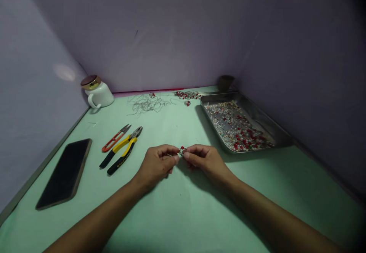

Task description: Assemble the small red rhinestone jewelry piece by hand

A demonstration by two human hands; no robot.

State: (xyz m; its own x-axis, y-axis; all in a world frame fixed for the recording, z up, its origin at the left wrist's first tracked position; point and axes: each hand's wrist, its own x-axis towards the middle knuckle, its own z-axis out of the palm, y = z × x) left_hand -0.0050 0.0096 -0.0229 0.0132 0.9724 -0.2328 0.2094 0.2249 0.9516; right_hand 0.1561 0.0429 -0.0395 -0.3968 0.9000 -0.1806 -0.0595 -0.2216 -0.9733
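Between my fingertips, over the middle of the green table (177,215), is a small beaded piece (182,149) with a red bead on top and clear or silvery parts below. My left hand (158,161) pinches its left side between thumb and forefinger. From the right, my right hand (206,159) pinches the same piece, its fingers curled. The fingertips hide most of the piece, so its exact shape is unclear. Right of my hands stands a metal tray (220,142) of loose red, white and gold-coloured beads (240,127).
Pliers (122,150) with yellow-black handles and orange thread snips (116,138) lie left, beside a phone (65,173). Behind are a white lidded mug (100,94), tangled wire or thread (148,104), beaded pieces (187,95) and a dark cup (225,82). Walls enclose the table.
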